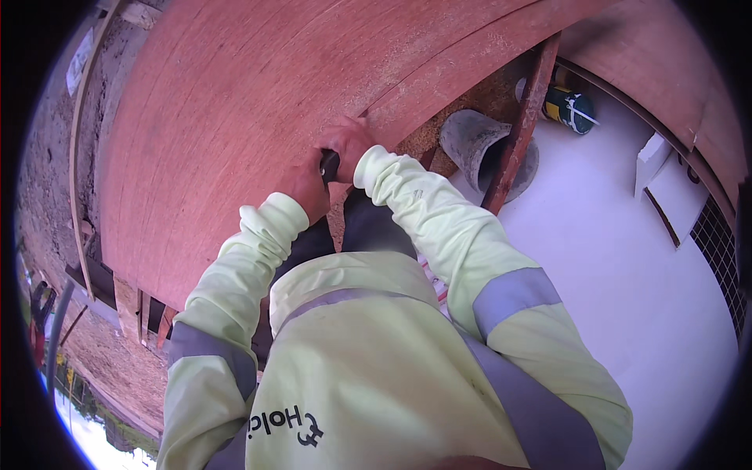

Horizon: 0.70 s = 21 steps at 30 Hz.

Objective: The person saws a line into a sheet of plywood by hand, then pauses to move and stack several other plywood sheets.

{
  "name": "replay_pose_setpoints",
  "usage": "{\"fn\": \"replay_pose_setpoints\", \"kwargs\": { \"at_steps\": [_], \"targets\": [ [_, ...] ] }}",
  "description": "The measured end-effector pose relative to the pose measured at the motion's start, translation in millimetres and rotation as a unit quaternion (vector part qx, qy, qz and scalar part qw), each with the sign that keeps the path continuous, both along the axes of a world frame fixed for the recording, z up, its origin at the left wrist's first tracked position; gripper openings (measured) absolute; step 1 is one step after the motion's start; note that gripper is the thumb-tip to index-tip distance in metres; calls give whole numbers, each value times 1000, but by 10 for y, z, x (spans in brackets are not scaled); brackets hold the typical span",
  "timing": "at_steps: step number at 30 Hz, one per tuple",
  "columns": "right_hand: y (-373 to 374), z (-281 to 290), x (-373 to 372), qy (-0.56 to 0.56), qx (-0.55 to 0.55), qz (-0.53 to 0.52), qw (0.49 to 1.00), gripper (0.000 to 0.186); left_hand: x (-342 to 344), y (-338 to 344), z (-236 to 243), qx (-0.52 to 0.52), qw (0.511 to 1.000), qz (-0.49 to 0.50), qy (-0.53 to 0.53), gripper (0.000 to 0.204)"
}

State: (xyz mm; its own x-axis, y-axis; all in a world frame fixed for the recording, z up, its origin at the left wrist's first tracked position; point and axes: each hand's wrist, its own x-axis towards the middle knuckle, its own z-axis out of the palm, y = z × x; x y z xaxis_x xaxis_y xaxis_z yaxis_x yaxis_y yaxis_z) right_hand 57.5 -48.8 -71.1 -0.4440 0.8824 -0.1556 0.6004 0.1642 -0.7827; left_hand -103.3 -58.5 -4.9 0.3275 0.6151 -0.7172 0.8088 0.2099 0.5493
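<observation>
Between both hands, above a reddish board (211,141), a dark tool (330,165) is clasped by the curled left hand (307,189); the right hand's (348,142) closure cannot be told. Stiffness and lightness are suggested; its body is best grasped.

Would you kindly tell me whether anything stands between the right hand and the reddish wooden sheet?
Nothing visible does: the right hand is at the reddish wooden sheet, close beside the black handle at the left hand. The grey bucket lies off to the right, not between them.
</observation>
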Motion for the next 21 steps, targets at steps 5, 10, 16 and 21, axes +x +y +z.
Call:
{"fn": "replay_pose_setpoints", "kwargs": {
  "at_steps": [5,10,16,21],
  "targets": [
    [-615,1227,-724,114,15,33,993,18,-611,-421,1637,-107,988,8,108,41],
    [-252,549,-357,97,-22,-21,995,14,-204,-4,754,-83,994,-28,68,39],
    [-9,92,-56,19,-25,25,999,24,-73,-93,90,11,999,21,-27,43],
    [-542,1235,-722,98,-32,38,994,16,-669,-414,1459,-75,996,1,42,34]
  ]
}}
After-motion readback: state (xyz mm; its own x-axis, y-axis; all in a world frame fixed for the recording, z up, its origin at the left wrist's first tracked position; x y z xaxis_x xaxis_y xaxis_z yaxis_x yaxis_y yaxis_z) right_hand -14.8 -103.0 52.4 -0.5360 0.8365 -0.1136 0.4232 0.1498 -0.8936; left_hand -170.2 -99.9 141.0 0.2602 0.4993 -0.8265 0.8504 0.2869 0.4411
